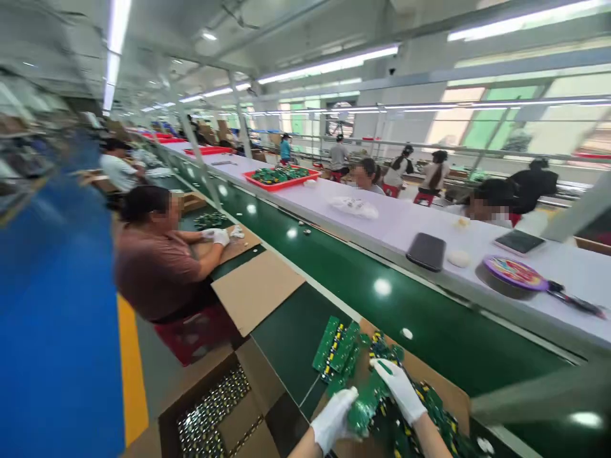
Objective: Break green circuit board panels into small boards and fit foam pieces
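1. Far counter (391, 232): long, white, running from far left to near right; carries a red tray (286, 184) of green boards and, nearer right, a dark phone (426, 251).
2. Green belt (334, 254): runs along the near side of the far counter; a few small pale scraps lie on it.
3. Near counter (286, 324): dark green; a bare cardboard sheet (258, 289) lies on its left part. Farther left, a seated co-worker (162, 267) in white gloves handles small items.
4. Open carton (260, 366), near left: closely packed with small yellow-and-silver-dotted parts.
5. Loose heap of circuit boards (432, 404), near right, on cardboard; several longer boards (334, 346) lie overlapped at its left edge.
6. Progress (judgement): part-way. Many parts sit ordered in the carton; a sizeable heap is left unsorted. Exact share cannot be told.
7. Left hand (334, 416): gloved, reaching in from the near edge, palm turned right; grip narrow, apparently holding a blurred green board (365, 407) between thumb and fingers.
8. Right hand (396, 385): gloved, back upward, fingers angled left over the boards beside the left hand; cannot tell whether its grip is closed.
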Tool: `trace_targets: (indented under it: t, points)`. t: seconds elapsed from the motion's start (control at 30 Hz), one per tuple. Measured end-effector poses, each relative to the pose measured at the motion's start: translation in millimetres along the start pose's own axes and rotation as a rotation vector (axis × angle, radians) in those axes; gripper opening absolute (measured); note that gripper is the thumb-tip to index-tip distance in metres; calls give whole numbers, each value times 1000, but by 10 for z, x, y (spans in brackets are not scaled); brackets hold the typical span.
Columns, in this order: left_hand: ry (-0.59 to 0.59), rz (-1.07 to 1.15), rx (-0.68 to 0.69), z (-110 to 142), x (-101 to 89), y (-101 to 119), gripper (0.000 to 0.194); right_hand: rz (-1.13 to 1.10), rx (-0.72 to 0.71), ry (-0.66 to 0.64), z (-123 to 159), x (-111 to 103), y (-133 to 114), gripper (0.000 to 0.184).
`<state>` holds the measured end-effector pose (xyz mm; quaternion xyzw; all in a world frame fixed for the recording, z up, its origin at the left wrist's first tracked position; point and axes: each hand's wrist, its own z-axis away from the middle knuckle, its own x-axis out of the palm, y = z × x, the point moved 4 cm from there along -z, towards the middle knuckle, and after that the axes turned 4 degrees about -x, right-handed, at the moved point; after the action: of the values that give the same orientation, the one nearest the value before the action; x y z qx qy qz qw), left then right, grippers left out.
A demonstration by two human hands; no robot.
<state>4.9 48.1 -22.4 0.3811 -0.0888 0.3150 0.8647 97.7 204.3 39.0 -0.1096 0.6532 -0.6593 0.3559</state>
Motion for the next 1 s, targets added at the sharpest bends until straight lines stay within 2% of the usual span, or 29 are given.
trace_targets:
  t: [0.07, 0.17, 0.23, 0.33, 0.4, 0.43, 0.53, 0.6, 0.7, 0.87, 0.93, 1.0]
  points:
    - [33, -96, 55, -62, 12, 76, 40, 103, -24, 22, -71, 47, 129, 49]
    - [183, -207, 113, -131, -12, 146, 33, 397, -171, -38, -165, 160, 321, 42]
    - [273, -251, 132, -139, -49, 146, 34, 549, -232, -72, -186, 196, 422, 47]
    - [333, -279, 149, -118, -107, 107, 30, 658, -162, 64, -186, 113, 506, 67]
    - [325, -289, 158, -105, -118, 83, 27, 602, -91, 110, -165, 75, 540, 76]
    - [314, -292, 161, -103, -110, 76, 26, 515, -57, 67, -150, 94, 566, 76]
    - [304, -294, 170, -116, -55, 77, 26, 184, -7, -185, -71, 273, 643, 64]
    - [328, -298, 177, -136, -20, 95, 26, 104, -6, -235, -17, 369, 679, 55]
    - [379, -320, 179, -176, 4, 128, 28, 236, -33, -163, -7, 407, 711, 50]
    - [453, -313, 157, -252, -23, 174, 26, 503, -245, -111, -155, 304, 626, 51]
    - [428, -299, 171, -273, -32, 203, 24, 593, -176, -13, -199, 183, 621, 57]
    - [326, -303, 175, -292, -19, 230, 22, 611, -110, 48, -164, 104, 612, 58]
